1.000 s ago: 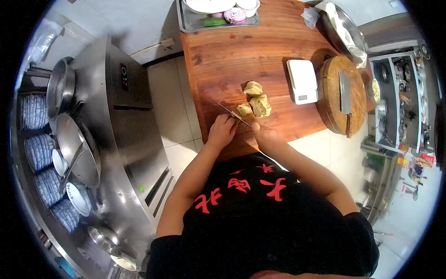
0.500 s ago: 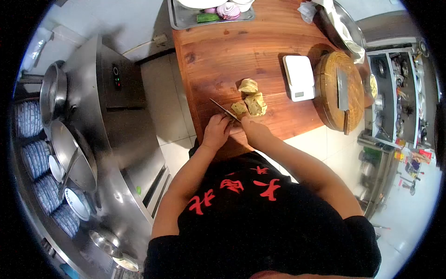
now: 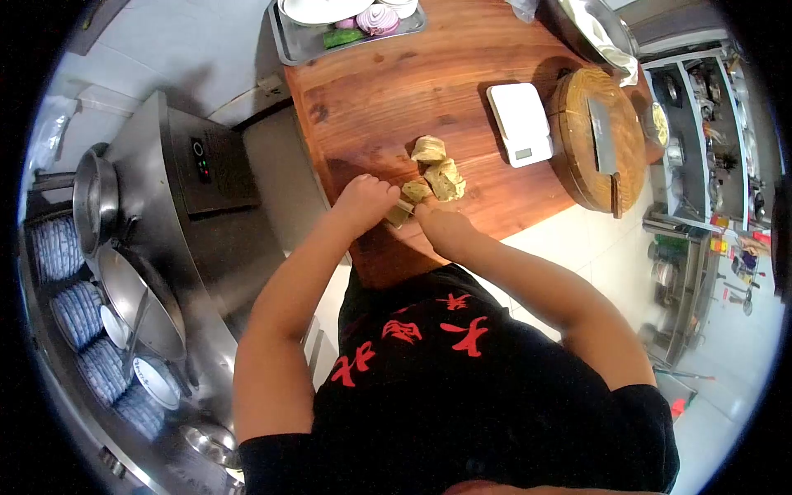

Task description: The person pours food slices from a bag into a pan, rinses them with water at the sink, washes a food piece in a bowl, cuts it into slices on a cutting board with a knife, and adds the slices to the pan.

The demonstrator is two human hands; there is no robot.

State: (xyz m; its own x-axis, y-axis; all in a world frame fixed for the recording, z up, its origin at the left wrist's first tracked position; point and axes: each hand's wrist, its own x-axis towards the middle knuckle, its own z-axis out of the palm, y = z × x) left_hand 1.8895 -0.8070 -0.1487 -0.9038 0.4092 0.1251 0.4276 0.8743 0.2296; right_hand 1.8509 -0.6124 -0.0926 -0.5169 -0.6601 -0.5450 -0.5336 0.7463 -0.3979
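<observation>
My right hand (image 3: 443, 228) is closed round the handle of a knife (image 3: 406, 206) near the front left of the wooden table (image 3: 396, 99). My left hand (image 3: 364, 203) has its fingers together over the front part of the knife, covering most of the blade; what it grips is hidden. Just below the knife, a small pale yellow piece (image 3: 398, 216) shows between the hands. Beyond my right hand lie several yellowish chunks: a small one (image 3: 416, 190), a larger one (image 3: 445, 180) and a folded-looking one (image 3: 428, 149).
A white scale (image 3: 520, 120) stands right of the chunks, beside a round chopping block (image 3: 575, 140) with a cleaver (image 3: 602, 136) on it. At the back left sits a metal tray (image 3: 289, 45) with onion and a green vegetable. A steel counter (image 3: 239, 272) is on the left.
My left hand has moved up and forward from beside the blade to over its front part. The knife stays in my right hand. The whole view has shifted slightly.
</observation>
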